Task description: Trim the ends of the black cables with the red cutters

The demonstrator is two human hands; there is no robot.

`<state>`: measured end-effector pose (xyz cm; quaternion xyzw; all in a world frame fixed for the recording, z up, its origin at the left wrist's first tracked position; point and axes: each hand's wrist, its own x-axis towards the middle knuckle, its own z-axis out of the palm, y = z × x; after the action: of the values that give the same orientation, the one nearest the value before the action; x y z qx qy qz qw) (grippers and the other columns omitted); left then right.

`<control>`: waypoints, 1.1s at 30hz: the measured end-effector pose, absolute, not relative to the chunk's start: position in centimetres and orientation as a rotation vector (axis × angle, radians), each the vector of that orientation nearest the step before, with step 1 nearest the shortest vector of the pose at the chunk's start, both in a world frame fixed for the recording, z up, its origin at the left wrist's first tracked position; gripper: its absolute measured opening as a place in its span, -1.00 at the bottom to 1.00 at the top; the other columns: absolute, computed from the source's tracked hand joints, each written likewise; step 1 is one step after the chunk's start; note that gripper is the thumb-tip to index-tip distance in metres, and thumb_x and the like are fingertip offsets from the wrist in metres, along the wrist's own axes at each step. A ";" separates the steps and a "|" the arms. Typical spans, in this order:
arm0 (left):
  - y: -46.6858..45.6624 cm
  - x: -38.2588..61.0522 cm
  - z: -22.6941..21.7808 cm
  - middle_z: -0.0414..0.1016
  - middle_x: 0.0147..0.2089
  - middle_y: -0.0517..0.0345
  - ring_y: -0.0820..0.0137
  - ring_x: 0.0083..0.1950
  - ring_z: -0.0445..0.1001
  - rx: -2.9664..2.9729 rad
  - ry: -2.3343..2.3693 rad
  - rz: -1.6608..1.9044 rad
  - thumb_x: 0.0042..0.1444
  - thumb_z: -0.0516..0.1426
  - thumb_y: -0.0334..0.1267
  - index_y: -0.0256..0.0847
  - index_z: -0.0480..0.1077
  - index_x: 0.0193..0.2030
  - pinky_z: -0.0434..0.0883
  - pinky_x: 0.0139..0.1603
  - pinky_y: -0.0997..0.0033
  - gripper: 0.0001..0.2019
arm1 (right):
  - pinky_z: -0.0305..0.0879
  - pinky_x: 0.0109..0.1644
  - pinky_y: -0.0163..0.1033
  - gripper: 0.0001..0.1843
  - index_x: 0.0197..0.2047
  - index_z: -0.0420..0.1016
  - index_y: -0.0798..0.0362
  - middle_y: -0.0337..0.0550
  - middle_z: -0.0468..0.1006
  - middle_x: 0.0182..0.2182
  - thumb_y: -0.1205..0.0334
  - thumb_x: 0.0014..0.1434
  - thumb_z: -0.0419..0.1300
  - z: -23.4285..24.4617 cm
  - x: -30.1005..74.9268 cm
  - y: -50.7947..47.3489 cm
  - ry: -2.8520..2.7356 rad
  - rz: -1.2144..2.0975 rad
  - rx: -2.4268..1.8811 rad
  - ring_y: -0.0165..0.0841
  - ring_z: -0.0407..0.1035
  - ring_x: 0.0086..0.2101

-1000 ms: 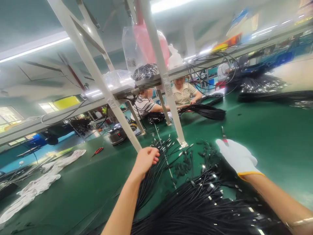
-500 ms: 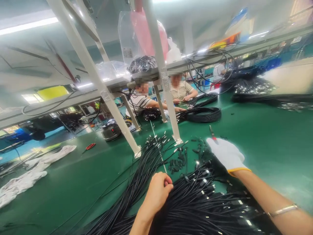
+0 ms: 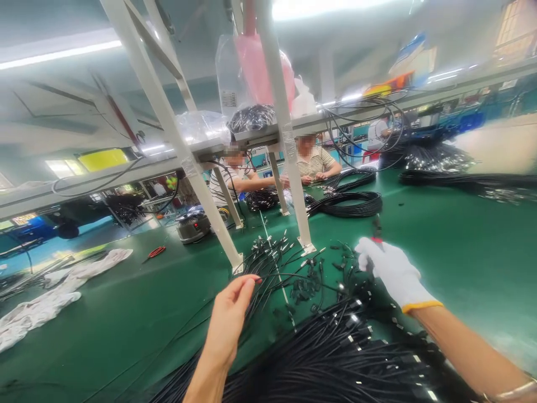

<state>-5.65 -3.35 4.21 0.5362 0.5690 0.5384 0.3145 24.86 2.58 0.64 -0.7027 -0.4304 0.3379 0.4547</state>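
My bare left hand (image 3: 229, 319) pinches one thin black cable (image 3: 293, 276) that arcs rightward over the green table (image 3: 126, 319). My right hand (image 3: 392, 268), in a white glove with a yellow cuff, is closed on small red-handled cutters (image 3: 376, 228) whose tip points up. The cable's far end reaches toward that hand. A thick bundle of black cables with metal-tipped ends (image 3: 335, 352) lies below both hands. Short cut cable pieces and black connectors (image 3: 308, 282) are scattered between them.
White frame legs (image 3: 293, 168) stand on the table just beyond my hands, carrying a shelf with bags. Two seated people (image 3: 312, 162) handle black cable coils (image 3: 348, 204) farther back. Red scissors (image 3: 155, 253), white cloth (image 3: 50, 296) and a round device (image 3: 193, 226) lie left.
My left hand rose from the bundle and moved forward and left, drawing out a single cable. My gloved right hand stayed almost in place with the cutters.
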 end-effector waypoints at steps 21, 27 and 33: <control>-3.4 -9.5 2.3 0.44 -0.37 0.21 0.36 -0.29 0.28 1.335 1.502 1.564 -0.10 0.31 0.16 -0.17 0.57 -0.23 0.27 -0.19 0.41 -0.55 | 0.11 -0.54 -0.33 -0.65 -0.33 0.48 0.13 -0.18 0.45 -0.55 -0.04 0.14 0.24 0.9 20.6 -0.8 -0.969 1.746 -0.789 -0.38 0.39 -0.50; -3.4 -9.4 2.2 0.48 -0.09 0.00 0.09 -0.06 0.39 1.662 1.841 1.687 0.01 0.19 0.11 -0.13 0.52 -0.19 0.26 0.06 0.10 -0.62 | 0.12 -0.50 -0.32 -0.64 -0.40 0.41 0.08 -0.17 0.49 -0.56 -0.09 0.12 0.19 1.1 19.3 -1.3 -1.192 1.512 -0.925 -0.43 0.30 -0.56; -4.4 -3.6 0.4 0.52 -0.35 0.05 0.17 -0.30 0.46 1.487 1.553 1.503 -0.10 0.30 0.10 -0.13 0.56 -0.33 0.40 -0.20 0.22 -0.65 | 0.15 -0.43 -0.29 -0.69 -0.41 0.39 0.03 -0.22 0.51 -0.58 -0.06 0.13 0.11 0.9 16.6 -2.3 -1.343 1.325 -1.166 -0.43 0.24 -0.58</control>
<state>-3.62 -4.41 0.41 0.5479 0.5722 0.5538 0.2564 16.64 -2.34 0.88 -0.4707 -0.5421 0.5347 0.4456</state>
